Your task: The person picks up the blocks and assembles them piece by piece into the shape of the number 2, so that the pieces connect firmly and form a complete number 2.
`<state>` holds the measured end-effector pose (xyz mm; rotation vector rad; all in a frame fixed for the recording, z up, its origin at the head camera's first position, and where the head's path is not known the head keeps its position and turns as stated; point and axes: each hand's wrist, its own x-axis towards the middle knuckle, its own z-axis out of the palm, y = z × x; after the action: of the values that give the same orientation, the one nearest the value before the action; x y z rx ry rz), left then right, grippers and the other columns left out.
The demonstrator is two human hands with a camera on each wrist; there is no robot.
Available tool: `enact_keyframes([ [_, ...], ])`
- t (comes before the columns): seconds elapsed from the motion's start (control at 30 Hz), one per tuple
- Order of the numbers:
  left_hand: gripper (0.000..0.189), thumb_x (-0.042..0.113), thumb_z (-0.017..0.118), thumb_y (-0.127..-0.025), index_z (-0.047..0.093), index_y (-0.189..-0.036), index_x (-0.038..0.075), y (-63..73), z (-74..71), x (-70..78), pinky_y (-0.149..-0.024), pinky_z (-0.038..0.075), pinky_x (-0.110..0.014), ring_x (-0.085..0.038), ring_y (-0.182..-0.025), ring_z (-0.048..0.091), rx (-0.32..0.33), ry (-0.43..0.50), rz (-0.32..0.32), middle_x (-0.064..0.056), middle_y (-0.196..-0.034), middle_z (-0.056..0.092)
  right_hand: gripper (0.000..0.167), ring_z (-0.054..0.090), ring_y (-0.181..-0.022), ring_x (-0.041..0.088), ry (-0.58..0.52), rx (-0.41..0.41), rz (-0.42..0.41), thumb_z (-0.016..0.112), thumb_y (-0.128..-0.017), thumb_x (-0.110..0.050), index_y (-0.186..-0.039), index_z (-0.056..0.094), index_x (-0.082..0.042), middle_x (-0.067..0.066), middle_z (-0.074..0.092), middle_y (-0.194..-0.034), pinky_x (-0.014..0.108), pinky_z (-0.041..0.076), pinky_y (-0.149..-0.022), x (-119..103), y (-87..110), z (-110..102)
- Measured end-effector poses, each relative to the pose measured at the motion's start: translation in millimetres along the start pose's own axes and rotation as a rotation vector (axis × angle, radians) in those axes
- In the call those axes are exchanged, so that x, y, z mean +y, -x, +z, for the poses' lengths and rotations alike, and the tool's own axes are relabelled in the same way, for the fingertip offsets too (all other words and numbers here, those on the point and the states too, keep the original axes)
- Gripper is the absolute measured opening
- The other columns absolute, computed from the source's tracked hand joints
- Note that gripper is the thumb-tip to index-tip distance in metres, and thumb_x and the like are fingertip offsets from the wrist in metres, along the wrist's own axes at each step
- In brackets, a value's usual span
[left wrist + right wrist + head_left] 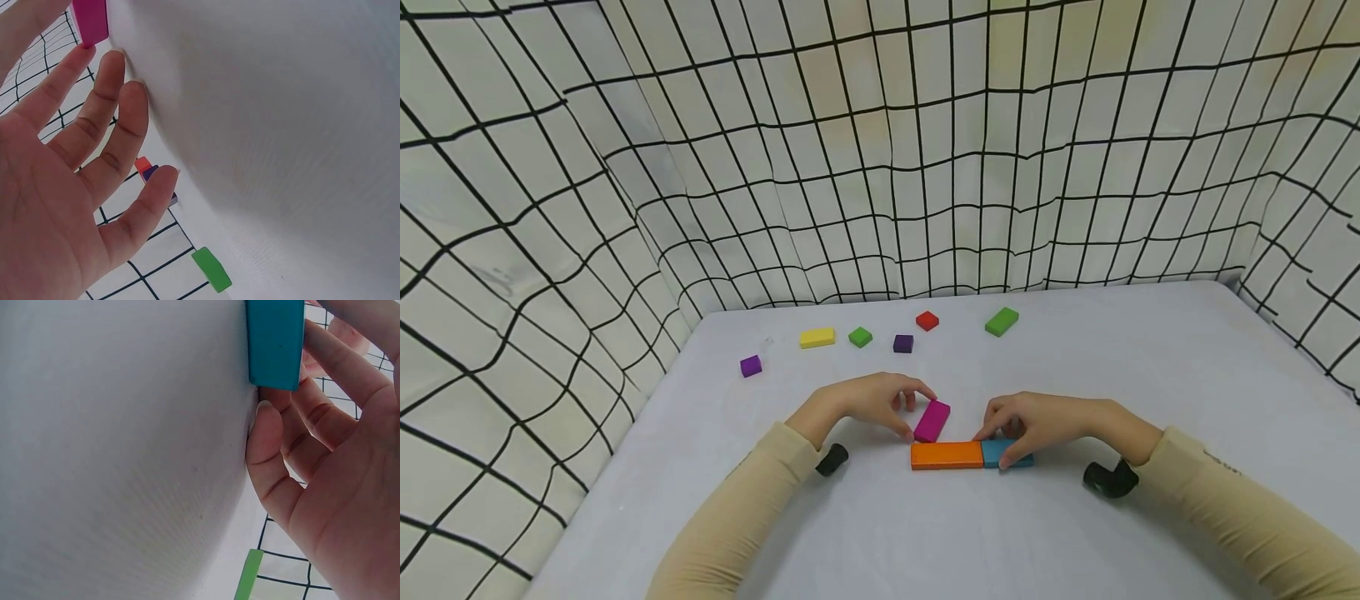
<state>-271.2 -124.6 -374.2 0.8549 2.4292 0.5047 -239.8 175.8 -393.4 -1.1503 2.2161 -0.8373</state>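
In the head view my left hand pinches a magenta block, with the thumb at its near end and the index finger at its far end. That block lies slanted just behind an orange block. Against the orange block's right end sits a blue block, the two making one straight row. My right hand holds the blue block between thumb and index finger. The right wrist view shows the blue block's end close up, with the other fingers curled behind it.
Farther back lie a purple block, a yellow block, a small green block, a dark purple block, a red block and a longer green block. A black-lined net surrounds the white table.
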Motion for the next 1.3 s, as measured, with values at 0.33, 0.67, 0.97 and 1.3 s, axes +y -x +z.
enact_keyframes([
  [0.33, 0.061, 0.024, 0.085, -0.086, 0.060, -0.141, 0.024, 0.2, 1.5, 3.1, -0.083, 0.052, -0.030, -0.014, -0.102, 0.056, 0.018, -0.041, 0.007, 0.006, -0.106, 0.061, 0.035, 0.055, -0.090, 0.012, 0.001, 0.003, 0.025, 0.082, -0.090, -0.024, -0.123, 0.076, -0.015, -0.008, 0.059, -0.102, 0.025, 0.051, -0.078, 3.5, -1.1, 1.3],
  [0.67, 0.061, 0.025, 0.085, -0.085, 0.061, -0.141, 0.025, 0.5, 0.1, 1.8, -0.084, 0.052, -0.030, -0.014, -0.102, 0.056, 0.028, -0.099, 0.048, 0.006, -0.105, 0.062, 0.035, 0.055, -0.090, 0.012, 0.003, 0.006, 0.026, 0.082, -0.089, -0.023, -0.123, 0.076, -0.015, -0.009, 0.059, -0.103, 0.025, 0.051, -0.077, 4.1, -0.2, 0.6],
  [0.97, 0.061, 0.021, 0.084, -0.086, 0.061, -0.142, 0.024, 1.4, -0.1, -1.2, -0.086, 0.052, -0.029, -0.015, -0.103, 0.056, 0.032, -0.107, 0.077, 0.005, -0.105, 0.062, 0.035, 0.054, -0.089, 0.012, -0.014, 0.001, 0.008, 0.081, -0.090, -0.021, -0.123, 0.076, -0.011, -0.007, 0.059, -0.102, 0.024, 0.050, -0.076, 2.8, -0.5, 1.2],
  [1.3, 0.062, 0.020, 0.083, -0.087, 0.060, -0.144, 0.027, 0.1, 0.0, -6.3, -0.086, 0.051, -0.029, -0.014, -0.104, 0.055, 0.020, -0.090, 0.080, 0.006, -0.106, 0.061, 0.035, 0.054, -0.089, 0.012, -0.007, 0.001, 0.021, 0.081, -0.090, -0.022, -0.123, 0.076, -0.012, -0.007, 0.059, -0.103, 0.024, 0.050, -0.076, 0.3, -0.1, 0.8],
])
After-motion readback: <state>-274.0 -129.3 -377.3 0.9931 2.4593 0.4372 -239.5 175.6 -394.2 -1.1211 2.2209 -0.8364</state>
